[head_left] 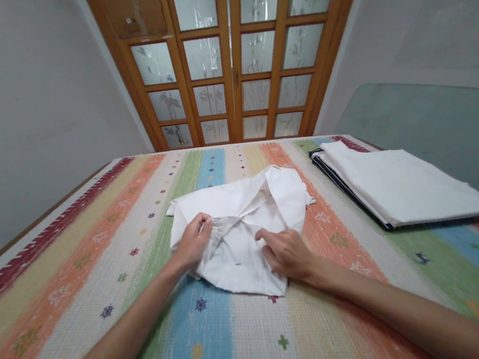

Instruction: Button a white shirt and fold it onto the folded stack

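Note:
A crumpled white cloth item (233, 195), which looks like a garment, lies in the middle of the striped bed cover. Its fabric is bunched, with folds running across between my hands. My left hand (195, 238) pinches a gathered edge on the left side, thumb and fingers closed. On the right side, my right hand (287, 253) has its fingers curled on the fabric, the index finger bent over a fold. Some of its fingertips are hidden in the cloth. A small dark mark shows on the part nearest me.
To the right lies a stack of folded white cloth (406, 184) with a black item under it. The cover (148, 289) has coloured stripes and small motifs. Behind stand wooden doors (227, 55) with frosted panes. A pale green panel (430, 127) leans along the right wall.

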The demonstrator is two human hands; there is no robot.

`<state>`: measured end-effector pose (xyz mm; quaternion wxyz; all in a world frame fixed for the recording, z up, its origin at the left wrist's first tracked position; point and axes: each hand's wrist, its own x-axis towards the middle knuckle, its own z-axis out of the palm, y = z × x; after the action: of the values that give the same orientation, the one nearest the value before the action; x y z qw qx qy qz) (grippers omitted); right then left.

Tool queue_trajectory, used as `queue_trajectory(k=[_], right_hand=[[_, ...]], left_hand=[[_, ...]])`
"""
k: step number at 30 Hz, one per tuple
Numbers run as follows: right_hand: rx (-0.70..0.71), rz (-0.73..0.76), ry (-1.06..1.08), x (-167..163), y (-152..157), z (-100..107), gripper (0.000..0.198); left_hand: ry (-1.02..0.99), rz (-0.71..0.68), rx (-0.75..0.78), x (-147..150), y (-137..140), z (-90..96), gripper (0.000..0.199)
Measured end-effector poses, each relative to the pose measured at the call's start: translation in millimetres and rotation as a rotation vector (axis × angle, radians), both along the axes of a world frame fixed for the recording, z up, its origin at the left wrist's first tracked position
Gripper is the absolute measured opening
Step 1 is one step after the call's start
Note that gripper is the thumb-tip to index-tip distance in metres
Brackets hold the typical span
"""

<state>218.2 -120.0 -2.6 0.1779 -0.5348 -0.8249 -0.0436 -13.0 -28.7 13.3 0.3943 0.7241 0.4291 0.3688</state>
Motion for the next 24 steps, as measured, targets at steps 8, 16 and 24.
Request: queue_trajectory(k=[8,16,24], right_hand=[[-0.210,-0.161,0.247,45,9,47,0.019],[0.042,-0.185,-0.152,23,42,49,0.038],[-0.019,-0.343,-0.419,21,70,50,0.054]], left_hand=[[0.200,-0.338,-0.175,-39,-35,31.1,0.038],[0.543,-0.041,0.155,-11,-22,18.2,0.054],[0.884,-0.149,0.512,24,0,21.0,0.017]])
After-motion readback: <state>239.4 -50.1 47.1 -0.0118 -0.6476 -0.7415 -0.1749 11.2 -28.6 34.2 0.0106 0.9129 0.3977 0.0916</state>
